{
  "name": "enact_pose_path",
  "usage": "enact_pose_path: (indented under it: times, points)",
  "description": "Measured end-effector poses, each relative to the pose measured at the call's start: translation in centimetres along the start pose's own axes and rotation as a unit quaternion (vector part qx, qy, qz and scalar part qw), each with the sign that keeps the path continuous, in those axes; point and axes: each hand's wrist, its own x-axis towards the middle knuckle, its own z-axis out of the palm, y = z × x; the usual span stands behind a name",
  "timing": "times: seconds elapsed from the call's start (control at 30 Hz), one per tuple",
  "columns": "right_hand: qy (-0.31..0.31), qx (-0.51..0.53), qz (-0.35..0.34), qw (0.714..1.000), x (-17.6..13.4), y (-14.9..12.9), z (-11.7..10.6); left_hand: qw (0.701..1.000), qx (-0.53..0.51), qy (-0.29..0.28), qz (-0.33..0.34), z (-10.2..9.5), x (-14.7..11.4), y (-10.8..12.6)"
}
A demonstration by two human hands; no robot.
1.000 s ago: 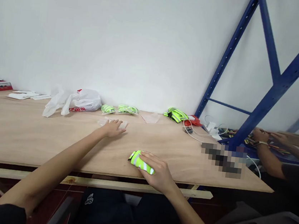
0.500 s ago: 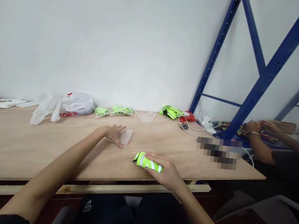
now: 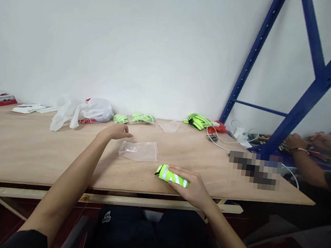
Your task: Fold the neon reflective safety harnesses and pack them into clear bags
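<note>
I see the right hand (image 3: 192, 185) wrapped round a rolled vest (image 3: 169, 175); slack fingers could let it unroll. The left hand (image 3: 118, 131), half-curled, looks empty near a bag (image 3: 142, 152).

rolled bundle (image 3: 166, 174): fluorescent yellow-green, silver-grey and white stripes, black edging at one end
flat bag (image 3: 140, 151): clear, pinkish tint, reddish line along right edge
packs by wall (image 3: 143, 118): yellow-green with silver-white stripes, clear wrap
loose folded piece (image 3: 200, 121): same yellow-green, pale stripes, black part
bundle beside it (image 3: 220, 127): orange-red
carrier bag (image 3: 99, 109): white, red print
box far left (image 3: 1, 100): red and white
worktop (image 3: 61, 148): pale tan, wavy wood grain
rack (image 3: 252, 62): dark blue
cable (image 3: 220, 147): white
wall (image 3: 147, 46): plain pale grey-white
shorts (image 3: 129, 235): near-black, white lettering
</note>
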Motion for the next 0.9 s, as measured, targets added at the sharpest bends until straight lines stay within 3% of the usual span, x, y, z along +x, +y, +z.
enact_pose_path:
  times: [0.1, 0.2, 0.27, 0.4, 0.5, 0.6, 0.73, 0.9]
  points:
    - [-0.004, 0.001, -0.001, 1.000, 0.0, 0.0, -0.1, 0.992, -0.061, -0.079, -0.076, 0.6, 0.3, -1.5]
    - [-0.012, -0.008, 0.000, 1.000, 0.0, 0.0, -0.1, 0.979, -0.139, -0.139, -0.050, 2.1, 0.8, -1.8]
    - [-0.010, -0.014, 0.002, 1.000, 0.0, 0.0, -0.1, 0.982, -0.145, -0.121, -0.005, 2.8, 1.2, -1.7]
    - [-0.007, -0.010, -0.004, 1.000, 0.0, 0.0, 0.0, 0.991, -0.118, -0.016, 0.055, 2.7, 1.3, -0.8]
    - [-0.012, -0.002, -0.002, 1.000, 0.0, 0.0, 0.0, 0.981, -0.117, 0.030, 0.153, 2.4, 0.6, 1.2]
    - [-0.019, 0.010, 0.005, 1.000, 0.0, 0.3, -0.3, 0.963, -0.082, -0.039, 0.255, 3.4, -0.6, 4.4]
    - [-0.017, 0.031, 0.063, 0.997, -0.2, 1.4, -1.6, 0.949, 0.015, -0.140, 0.283, 5.5, -1.6, 8.2]
    - [0.011, 0.054, 0.144, 0.988, -0.4, 2.3, -3.1, 0.943, 0.085, -0.166, 0.275, 6.0, -1.6, 9.7]
